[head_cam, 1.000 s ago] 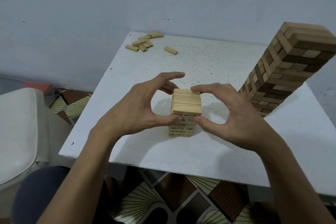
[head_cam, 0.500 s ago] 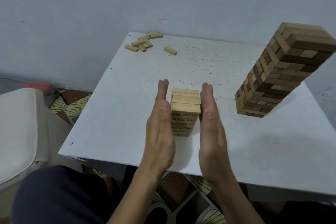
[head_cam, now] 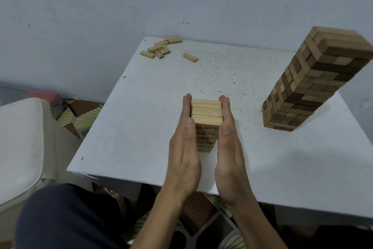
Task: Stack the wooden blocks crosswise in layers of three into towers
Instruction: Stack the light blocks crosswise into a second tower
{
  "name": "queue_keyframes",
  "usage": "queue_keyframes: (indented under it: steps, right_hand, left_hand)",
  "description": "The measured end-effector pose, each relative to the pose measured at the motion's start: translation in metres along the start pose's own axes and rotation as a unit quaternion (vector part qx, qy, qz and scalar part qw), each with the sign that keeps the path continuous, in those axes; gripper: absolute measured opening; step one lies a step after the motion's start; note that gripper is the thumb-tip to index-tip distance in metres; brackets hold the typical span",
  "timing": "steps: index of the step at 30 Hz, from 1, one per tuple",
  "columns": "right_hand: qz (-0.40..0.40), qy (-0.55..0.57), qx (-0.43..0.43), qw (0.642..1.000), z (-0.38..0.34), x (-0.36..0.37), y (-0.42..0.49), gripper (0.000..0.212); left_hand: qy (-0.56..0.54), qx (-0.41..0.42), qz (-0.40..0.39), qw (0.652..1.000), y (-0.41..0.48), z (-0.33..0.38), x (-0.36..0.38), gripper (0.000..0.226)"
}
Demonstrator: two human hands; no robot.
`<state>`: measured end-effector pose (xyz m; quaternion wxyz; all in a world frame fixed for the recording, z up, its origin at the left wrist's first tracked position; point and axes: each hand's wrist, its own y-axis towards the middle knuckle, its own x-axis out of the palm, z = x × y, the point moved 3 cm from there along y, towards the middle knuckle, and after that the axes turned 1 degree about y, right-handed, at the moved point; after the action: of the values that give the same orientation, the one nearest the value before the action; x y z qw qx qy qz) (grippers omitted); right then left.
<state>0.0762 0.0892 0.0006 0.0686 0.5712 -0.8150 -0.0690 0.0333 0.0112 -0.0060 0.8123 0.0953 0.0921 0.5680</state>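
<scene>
A short tower of light wooden blocks [head_cam: 207,110] stands near the middle of the white table [head_cam: 141,119], its top layer of three blocks lying side by side. My left hand [head_cam: 184,147] lies flat against the tower's left side with fingers straight. My right hand [head_cam: 229,147] lies flat against its right side in the same way. Neither hand holds a block. A tall tower of mixed light and dark blocks [head_cam: 314,85] stands at the right of the table.
Several loose light blocks [head_cam: 159,49] lie in a heap at the table's far left corner, with a single block [head_cam: 190,57] just to their right. A white cushioned seat [head_cam: 20,139] stands left of the table. A blue-grey wall rises behind.
My hands went from cupping the short tower's top with curled fingers to flat, straight palms. They then closed in from a small gap until they touch its two sides.
</scene>
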Motion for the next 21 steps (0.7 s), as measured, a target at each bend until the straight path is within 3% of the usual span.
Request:
queue_keyframes:
  steps: [21]
  right_hand:
    - [0.003,0.027,0.007,1.000,0.0019,0.0015,-0.0002,0.075]
  left_hand:
    - [-0.013,0.001,0.000,1.000,0.0005,-0.0060,0.0024,0.060]
